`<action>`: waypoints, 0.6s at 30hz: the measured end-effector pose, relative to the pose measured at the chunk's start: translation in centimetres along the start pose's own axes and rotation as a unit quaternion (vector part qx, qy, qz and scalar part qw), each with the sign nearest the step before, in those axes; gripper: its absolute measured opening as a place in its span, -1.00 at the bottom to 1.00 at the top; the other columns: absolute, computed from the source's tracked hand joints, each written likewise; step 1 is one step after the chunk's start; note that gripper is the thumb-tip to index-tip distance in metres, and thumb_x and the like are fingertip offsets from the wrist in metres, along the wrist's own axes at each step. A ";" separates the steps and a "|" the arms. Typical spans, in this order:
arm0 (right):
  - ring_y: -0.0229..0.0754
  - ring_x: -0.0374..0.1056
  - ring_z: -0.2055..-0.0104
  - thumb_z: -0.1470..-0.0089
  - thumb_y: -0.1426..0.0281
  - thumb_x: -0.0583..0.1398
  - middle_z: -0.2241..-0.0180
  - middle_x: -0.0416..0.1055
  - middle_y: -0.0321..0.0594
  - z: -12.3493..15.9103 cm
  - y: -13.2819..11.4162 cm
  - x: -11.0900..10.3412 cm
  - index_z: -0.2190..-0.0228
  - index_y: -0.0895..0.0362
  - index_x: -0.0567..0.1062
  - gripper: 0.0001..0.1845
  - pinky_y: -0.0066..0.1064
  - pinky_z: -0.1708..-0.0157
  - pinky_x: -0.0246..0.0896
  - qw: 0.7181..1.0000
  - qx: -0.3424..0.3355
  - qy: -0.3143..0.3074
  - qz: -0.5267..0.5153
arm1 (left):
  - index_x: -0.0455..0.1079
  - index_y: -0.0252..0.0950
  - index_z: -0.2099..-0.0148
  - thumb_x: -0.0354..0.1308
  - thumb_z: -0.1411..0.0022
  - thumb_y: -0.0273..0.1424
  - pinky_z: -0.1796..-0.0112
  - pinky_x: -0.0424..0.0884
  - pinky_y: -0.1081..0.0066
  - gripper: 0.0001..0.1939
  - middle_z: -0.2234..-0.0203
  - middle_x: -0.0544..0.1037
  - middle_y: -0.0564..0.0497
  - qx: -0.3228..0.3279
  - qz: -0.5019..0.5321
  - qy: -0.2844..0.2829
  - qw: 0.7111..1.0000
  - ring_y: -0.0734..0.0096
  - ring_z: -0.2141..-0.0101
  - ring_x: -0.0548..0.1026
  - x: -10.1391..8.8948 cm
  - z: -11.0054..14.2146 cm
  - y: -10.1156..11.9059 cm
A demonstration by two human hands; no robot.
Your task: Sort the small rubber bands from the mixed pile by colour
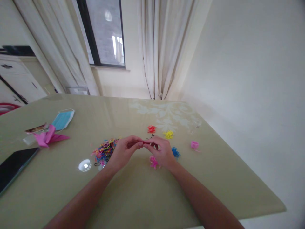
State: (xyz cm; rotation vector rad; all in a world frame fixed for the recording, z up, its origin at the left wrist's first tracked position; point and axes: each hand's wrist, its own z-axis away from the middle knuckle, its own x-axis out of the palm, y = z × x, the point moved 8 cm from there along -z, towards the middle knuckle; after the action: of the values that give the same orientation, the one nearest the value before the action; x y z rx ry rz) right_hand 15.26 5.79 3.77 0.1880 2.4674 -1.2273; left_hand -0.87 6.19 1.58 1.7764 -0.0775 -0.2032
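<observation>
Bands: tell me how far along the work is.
Looks done: red pile, yellow pile, blue pile and pink pile, each one colour. In hand: a red piece, pinched by left hand and right hand. Apparently left: the mixed pile by the left hand.

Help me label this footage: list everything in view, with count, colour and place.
Table: one, beige-green, foreground
Mixed heap: one, multicoloured, centre-left
Red cluster: one, red, beyond hands
Yellow cluster: one, yellow, right of red
Blue cluster: one, blue, beside right wrist
Pink clusters: two, pink, near right hand and farther right
Dark strands: uncountable, black, beyond fingertips
Face mask: one, blue-white, far left
Folded shape: one, pink, left
Flat device: one, black, left edge
Curtains: two, cream, background
Window: one, dark-framed, between curtains
Cabinet: one, cream, far left
Small piece: one, red, between fingertips
Hands: left, right, centre
</observation>
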 end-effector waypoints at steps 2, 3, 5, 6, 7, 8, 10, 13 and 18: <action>-0.23 0.36 0.45 -0.27 0.18 0.32 0.44 0.57 -0.22 -0.1 0.3 -0.3 0.26 0.06 0.72 -0.76 -0.41 0.45 0.22 1.000 0.010 0.012 -0.007 | 0.62 -0.27 0.15 0.37 -0.21 -0.24 0.13 0.59 0.31 -0.77 0.26 0.74 -0.06 0.004 -0.001 -0.010 1.000 0.26 0.24 0.68 0.2 0.1 0.3; -0.22 0.36 0.44 -0.28 0.19 0.31 0.44 0.56 -0.23 -0.1 0.4 -0.4 0.26 0.05 0.73 -0.77 -0.41 0.43 0.22 1.000 0.016 0.016 -0.011 | 0.63 -0.26 0.13 0.38 -0.21 -0.24 0.10 0.59 0.30 -0.76 0.23 0.75 -0.06 0.007 -0.004 -0.012 1.000 0.25 0.21 0.68 0.3 0.2 0.5; -0.21 0.37 0.42 -0.29 0.22 0.30 0.43 0.56 -0.23 -0.2 0.5 -0.6 0.25 0.04 0.73 -0.78 -0.40 0.41 0.23 0.999 0.024 0.015 -0.020 | 0.64 -0.25 0.13 0.38 -0.21 -0.25 0.09 0.58 0.30 -0.77 0.22 0.75 -0.06 0.018 -0.023 0.000 1.000 0.25 0.20 0.68 0.2 0.2 0.8; -0.21 0.38 0.41 -0.30 0.23 0.29 0.43 0.56 -0.23 -0.2 0.5 -0.6 0.25 0.04 0.73 -0.78 -0.41 0.41 0.23 0.999 0.025 0.011 -0.025 | 0.65 -0.25 0.15 0.37 -0.22 -0.24 0.11 0.58 0.31 -0.78 0.25 0.75 -0.05 0.025 -0.037 0.010 0.999 0.25 0.22 0.68 0.0 0.3 1.0; -0.22 0.38 0.41 -0.30 0.24 0.29 0.42 0.56 -0.23 -0.2 0.4 -0.5 0.25 0.04 0.73 -0.79 -0.41 0.41 0.23 0.999 0.025 0.006 -0.030 | 0.65 -0.25 0.18 0.36 -0.23 -0.24 0.13 0.58 0.33 -0.79 0.28 0.74 -0.05 0.032 -0.047 0.020 0.998 0.26 0.24 0.67 -0.1 0.3 1.1; -0.22 0.37 0.42 -0.29 0.23 0.30 0.43 0.56 -0.23 -0.2 0.2 -0.5 0.26 0.04 0.73 -0.79 -0.42 0.42 0.22 0.999 0.024 0.004 -0.035 | 0.65 -0.26 0.19 0.35 -0.24 -0.23 0.15 0.57 0.34 -0.79 0.30 0.74 -0.04 0.039 -0.053 0.027 0.997 0.27 0.26 0.66 -0.2 0.3 1.2; -0.24 0.34 0.44 -0.27 0.21 0.32 0.45 0.54 -0.24 -0.3 -0.1 -0.7 0.29 0.06 0.72 -0.78 -0.43 0.44 0.21 0.999 0.026 0.008 -0.040 | 0.65 -0.26 0.20 0.33 -0.26 -0.22 0.18 0.56 0.36 -0.78 0.33 0.72 -0.03 0.043 -0.051 0.031 0.997 0.29 0.28 0.65 -0.3 0.4 1.3; -0.26 0.31 0.49 -0.22 0.17 0.35 0.48 0.52 -0.25 -0.3 -0.5 -1.1 0.35 0.08 0.71 -0.74 -0.43 0.48 0.20 0.998 0.032 0.027 -0.050 | 0.64 -0.28 0.20 0.33 -0.25 -0.20 0.19 0.56 0.38 -0.76 0.36 0.71 -0.02 0.031 -0.026 0.034 0.999 0.32 0.30 0.63 -0.3 0.4 1.2; -0.25 0.31 0.48 -0.24 0.12 0.32 0.49 0.51 -0.25 -0.4 -1.1 -1.5 0.38 0.09 0.69 -0.68 -0.42 0.47 0.23 0.998 0.030 0.037 -0.040 | 0.61 -0.29 0.22 0.33 -0.24 -0.16 0.20 0.55 0.37 -0.72 0.37 0.69 -0.03 0.018 0.000 0.023 1.000 0.32 0.31 0.62 0.1 0.4 1.3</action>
State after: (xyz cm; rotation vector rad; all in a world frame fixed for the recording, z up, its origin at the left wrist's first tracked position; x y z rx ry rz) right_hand 16.26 5.51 5.35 0.1536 2.5262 -1.3510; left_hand -0.81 5.48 2.75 1.8154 -0.0484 -0.1630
